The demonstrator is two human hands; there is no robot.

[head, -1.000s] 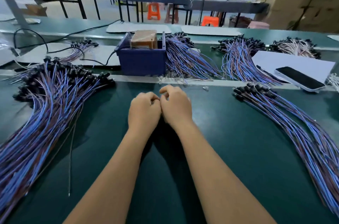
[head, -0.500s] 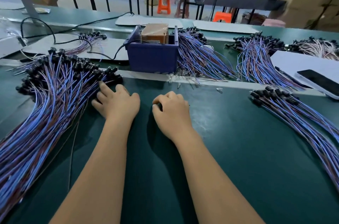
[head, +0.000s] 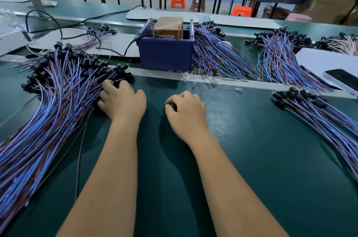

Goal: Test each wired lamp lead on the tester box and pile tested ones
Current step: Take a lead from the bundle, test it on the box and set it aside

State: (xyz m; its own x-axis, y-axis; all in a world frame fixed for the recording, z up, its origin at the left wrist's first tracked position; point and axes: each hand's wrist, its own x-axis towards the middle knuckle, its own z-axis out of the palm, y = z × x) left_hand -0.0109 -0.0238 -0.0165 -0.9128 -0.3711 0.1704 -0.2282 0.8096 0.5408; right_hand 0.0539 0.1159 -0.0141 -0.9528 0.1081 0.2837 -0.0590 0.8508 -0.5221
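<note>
Head view, bench inventory, as seen from beside the worker. Green table [head: 251,159]: work surface, both forearms laid across it. Left heap of leads [head: 48,110]: a large fan of blue and brown wired lamp leads, black sockets bunched at the far end, wire tails trailing toward the near edge; laid parallel, likely so single leads can be drawn off without tangling. Left hand [head: 122,101]: at the heap's inner edge, fingers spread and reaching among the sockets, touching them; whether it has yet pinched one lead cannot be told. Right hand [head: 187,109]: on the table just right of the left hand, well apart from any lead, fingers loosely curled; whether something small sits under the thumb and forefinger is too hidden to say. Tester box [head: 166,50]: blue bin holding a brown block, straight ahead of both hands on the far side of a pale strip, a black cable running in from the left; central placement presumably puts it in easy reach of either hand. Right pile of leads [head: 319,116]: smaller, off to the right, probably either tested or awaiting test. Further bundles [head: 219,56] lie beside and beyond the box. Phone [head: 342,79]: on a white sheet, far right.
</note>
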